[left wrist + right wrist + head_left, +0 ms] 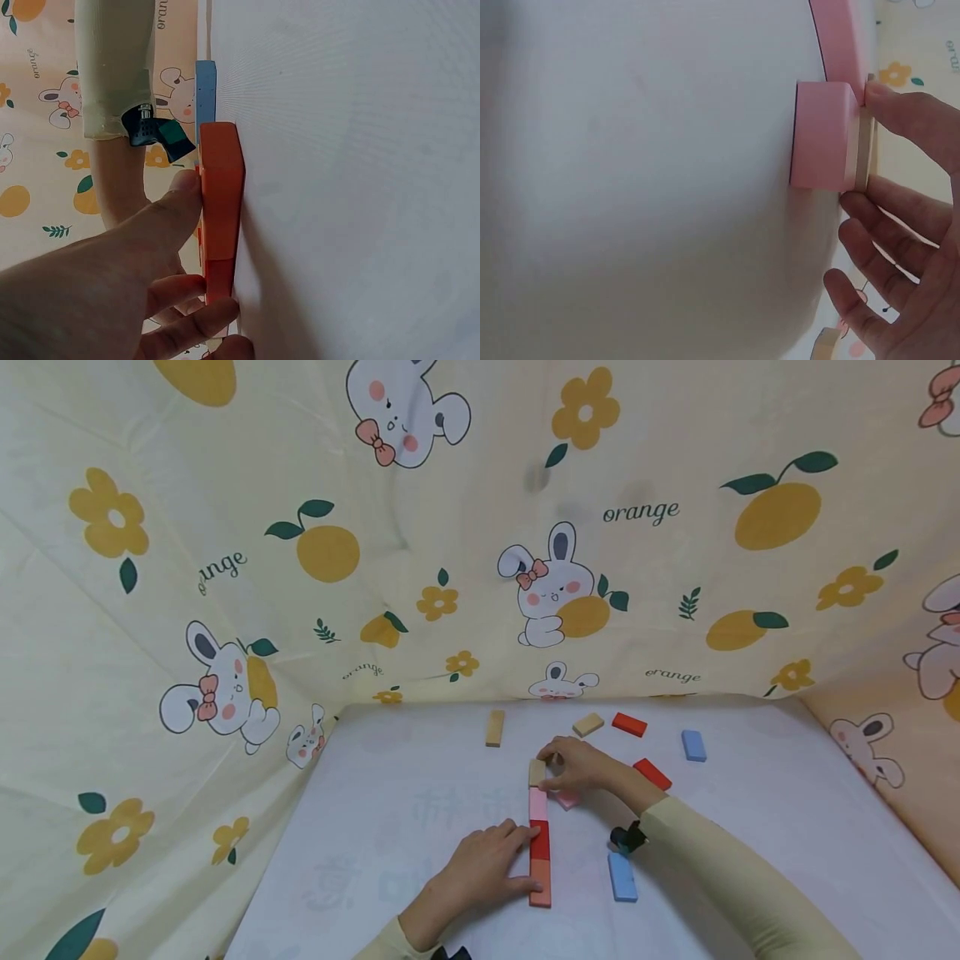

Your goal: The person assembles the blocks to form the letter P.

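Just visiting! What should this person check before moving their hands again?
Right hand pinching the row's tan block: ok.
Left hand touching the row's red block and orange block: ok.
Row's pink block lined up between tan and red: ok.
Loose pink block clear of the right hand: not ok, partly hidden beneath it in the head view.
Tan block resting flat on the table: cannot tell.

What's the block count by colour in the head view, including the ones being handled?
Tan blocks: 3
Red blocks: 3
Pink blocks: 2
Blue blocks: 2
Orange block: 1
Total: 11
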The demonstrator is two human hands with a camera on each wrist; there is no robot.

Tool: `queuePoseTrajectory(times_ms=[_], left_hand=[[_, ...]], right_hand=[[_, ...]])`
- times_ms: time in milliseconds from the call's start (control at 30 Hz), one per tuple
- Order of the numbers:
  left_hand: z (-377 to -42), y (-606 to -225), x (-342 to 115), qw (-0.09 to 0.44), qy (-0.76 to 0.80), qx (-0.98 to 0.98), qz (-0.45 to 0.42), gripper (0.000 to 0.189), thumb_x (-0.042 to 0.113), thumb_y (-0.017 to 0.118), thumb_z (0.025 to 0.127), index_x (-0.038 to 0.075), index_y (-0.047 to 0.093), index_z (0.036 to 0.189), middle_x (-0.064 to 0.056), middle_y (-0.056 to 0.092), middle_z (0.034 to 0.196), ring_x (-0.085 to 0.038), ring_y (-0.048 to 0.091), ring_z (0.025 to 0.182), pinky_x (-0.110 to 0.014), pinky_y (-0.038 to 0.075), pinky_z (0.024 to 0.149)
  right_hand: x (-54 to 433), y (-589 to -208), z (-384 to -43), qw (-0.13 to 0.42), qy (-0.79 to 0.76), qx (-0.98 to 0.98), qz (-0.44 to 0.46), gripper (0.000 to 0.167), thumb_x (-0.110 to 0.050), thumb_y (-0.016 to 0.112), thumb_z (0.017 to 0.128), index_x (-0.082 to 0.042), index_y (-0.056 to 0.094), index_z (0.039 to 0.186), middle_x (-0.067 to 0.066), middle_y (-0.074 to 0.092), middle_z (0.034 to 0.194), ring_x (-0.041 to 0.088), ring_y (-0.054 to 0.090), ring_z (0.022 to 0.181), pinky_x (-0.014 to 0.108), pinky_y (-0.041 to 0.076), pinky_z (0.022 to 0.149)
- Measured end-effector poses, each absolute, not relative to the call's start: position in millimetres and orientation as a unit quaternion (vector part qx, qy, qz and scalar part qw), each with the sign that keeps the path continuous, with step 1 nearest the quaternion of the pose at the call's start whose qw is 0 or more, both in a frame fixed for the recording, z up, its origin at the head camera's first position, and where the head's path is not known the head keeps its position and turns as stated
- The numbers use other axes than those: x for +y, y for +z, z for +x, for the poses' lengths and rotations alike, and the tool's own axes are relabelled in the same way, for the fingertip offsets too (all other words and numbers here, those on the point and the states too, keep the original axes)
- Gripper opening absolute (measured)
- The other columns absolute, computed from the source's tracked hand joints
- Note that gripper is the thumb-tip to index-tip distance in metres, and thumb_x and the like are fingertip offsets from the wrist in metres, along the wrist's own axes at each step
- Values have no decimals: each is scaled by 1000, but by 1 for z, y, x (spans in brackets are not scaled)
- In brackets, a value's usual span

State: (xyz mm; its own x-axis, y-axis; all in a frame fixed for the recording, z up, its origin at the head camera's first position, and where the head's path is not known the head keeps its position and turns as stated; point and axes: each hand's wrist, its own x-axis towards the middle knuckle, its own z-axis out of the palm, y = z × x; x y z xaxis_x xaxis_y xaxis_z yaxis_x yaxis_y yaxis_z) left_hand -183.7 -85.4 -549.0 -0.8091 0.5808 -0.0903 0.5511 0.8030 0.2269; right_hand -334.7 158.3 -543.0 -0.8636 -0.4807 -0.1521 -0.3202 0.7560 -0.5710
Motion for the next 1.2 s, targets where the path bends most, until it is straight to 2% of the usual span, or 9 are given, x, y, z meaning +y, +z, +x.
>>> queuePoseTrajectory(times_ms=[567, 1200], left_hand=[[-183, -549, -84, 79, 90, 948, 295, 78, 68, 77, 89, 27, 58, 153, 5, 65, 126, -11, 64, 102, -36, 56, 88], [-184, -549, -86, 74, 101, 945, 302, 78, 68, 77, 90, 26, 59, 152, 5, 64, 124, -11, 63, 101, -34, 55, 86]], right_hand=[[159, -536, -333, 162, -278, 922, -216, 58, -38, 91, 87, -15, 70, 136, 1, 66, 121, 21, 58, 109, 44, 54, 101], [161, -542, -336, 162, -297, 916, -215, 58, -38, 93, 86, -16, 70, 134, -1, 65, 119, 20, 58, 107, 40, 55, 97]])
